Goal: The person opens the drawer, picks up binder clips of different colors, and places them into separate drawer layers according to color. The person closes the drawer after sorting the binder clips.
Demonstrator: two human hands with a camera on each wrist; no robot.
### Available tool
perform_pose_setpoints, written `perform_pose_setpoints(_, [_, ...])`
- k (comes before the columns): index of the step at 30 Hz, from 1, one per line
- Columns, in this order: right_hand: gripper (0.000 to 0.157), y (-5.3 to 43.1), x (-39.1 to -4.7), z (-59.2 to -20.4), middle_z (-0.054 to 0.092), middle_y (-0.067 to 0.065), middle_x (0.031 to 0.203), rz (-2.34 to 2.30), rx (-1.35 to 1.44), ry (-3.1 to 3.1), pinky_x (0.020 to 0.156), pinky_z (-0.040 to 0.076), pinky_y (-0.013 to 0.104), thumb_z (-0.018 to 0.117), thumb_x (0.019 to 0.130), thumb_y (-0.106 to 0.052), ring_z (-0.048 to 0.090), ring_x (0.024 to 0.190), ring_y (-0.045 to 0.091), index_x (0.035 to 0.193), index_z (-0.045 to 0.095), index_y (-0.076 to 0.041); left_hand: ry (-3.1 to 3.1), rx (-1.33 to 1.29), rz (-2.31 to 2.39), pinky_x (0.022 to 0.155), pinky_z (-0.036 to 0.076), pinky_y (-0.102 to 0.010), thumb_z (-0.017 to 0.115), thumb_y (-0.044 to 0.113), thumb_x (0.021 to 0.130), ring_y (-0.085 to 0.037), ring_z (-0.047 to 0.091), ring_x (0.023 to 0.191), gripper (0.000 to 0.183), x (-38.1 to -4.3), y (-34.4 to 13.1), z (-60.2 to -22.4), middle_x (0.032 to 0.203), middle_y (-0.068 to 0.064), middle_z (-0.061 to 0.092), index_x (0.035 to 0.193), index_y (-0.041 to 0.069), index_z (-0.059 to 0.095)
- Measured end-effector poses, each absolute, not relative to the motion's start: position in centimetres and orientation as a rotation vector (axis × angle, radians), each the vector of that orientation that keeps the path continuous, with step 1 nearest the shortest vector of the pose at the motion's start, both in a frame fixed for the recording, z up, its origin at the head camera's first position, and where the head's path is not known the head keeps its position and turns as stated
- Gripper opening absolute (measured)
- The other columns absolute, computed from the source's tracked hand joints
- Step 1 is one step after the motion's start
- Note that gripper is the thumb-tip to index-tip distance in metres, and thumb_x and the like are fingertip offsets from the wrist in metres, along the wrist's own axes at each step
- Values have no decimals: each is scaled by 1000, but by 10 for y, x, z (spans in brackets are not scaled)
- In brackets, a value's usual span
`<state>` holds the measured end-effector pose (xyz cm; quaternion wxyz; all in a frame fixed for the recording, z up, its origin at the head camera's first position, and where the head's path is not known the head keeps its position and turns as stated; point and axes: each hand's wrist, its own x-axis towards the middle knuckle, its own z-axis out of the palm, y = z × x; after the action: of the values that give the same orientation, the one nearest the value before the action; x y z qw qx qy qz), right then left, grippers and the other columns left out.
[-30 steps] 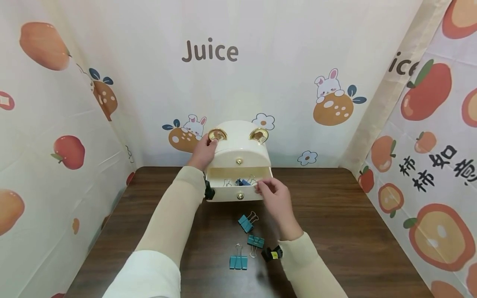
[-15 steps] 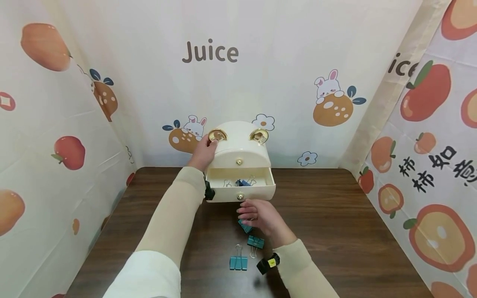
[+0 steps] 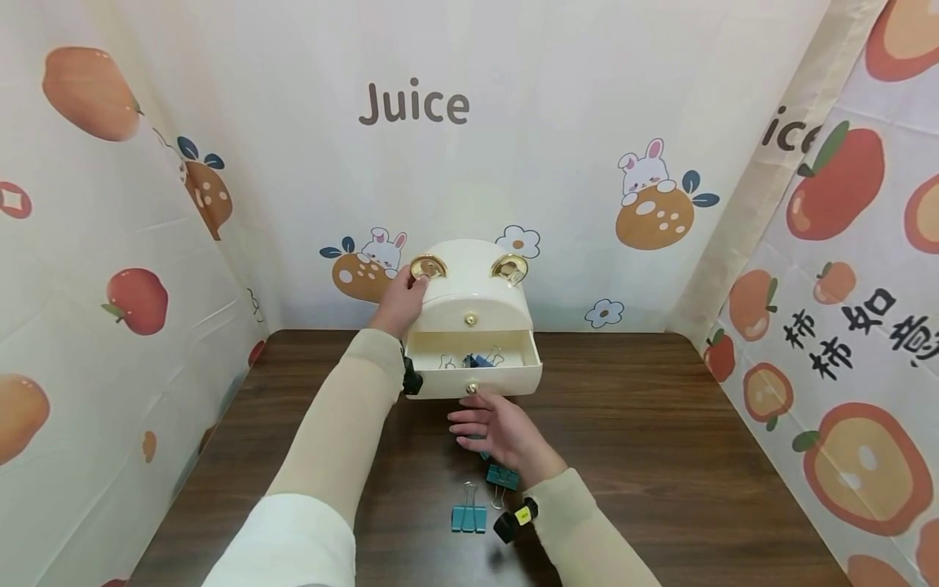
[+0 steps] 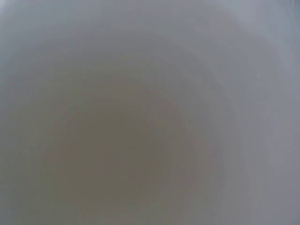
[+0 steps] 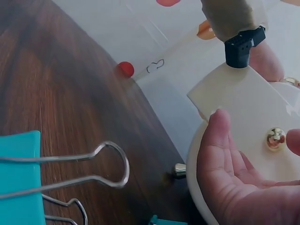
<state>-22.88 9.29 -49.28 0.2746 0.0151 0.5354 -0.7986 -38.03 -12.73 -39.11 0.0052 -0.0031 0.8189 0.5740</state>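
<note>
A cream mini drawer box (image 3: 469, 281) with two gold rings on its rounded top stands at the back of the table. Its lower drawer (image 3: 506, 381) is pulled out; inside lie a blue binder clip (image 3: 482, 359) and wire clip handles. My left hand (image 3: 399, 306) grips the box's upper left side, its fingertips partly hidden. My right hand (image 3: 506, 432) is just under the drawer front, fingers spread, thumb close to the gold knob (image 5: 275, 139); contact cannot be made out. Teal binder clips (image 3: 469, 519) lie on the table, one mostly behind the right hand.
Another teal binder clip (image 3: 502, 477) lies below the right hand. The dark wooden table (image 3: 660, 456) meets printed curtains (image 3: 572, 122) at the back and both sides. A black wrist camera (image 3: 412, 379) hangs against the drawer's left side. The left wrist view is a grey blur.
My right hand has left the drawer's right corner and moved left and down to below the front knob, its fingers spreading. The left hand and the pulled-out drawer stay put.
</note>
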Motion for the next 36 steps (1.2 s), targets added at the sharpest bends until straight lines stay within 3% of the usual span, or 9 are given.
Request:
perform_pose_setpoints(7, [64,85,-229,-489,72,17,115,-2203,53,1336,85,58,38,46,109,-44,71,99,26,142,42,11,2549,-20,1798,114,34,-49,44,37,111,-24,46,130,39,-380,-128,-391,145,-5,51,144,17,48])
perform_pose_setpoints(16, [47,76,-229,-477,72,17,114,-2256,36,1298,86,57,38,34,113,-30,71,97,25,136,46,9,2546,-14,1795,115,32,-48,43,37,112,-24,45,133,42,-377,-129,-389,148,-6,50,148,17,46])
perform_pose_setpoints(36, [37,61,-257,-470,72,16,108,-2297,127,1323,86,56,37,34,114,-28,70,93,24,125,50,3,2529,-22,1808,114,34,-49,44,37,111,-24,46,132,41,-378,-128,-388,149,-5,50,148,19,46])
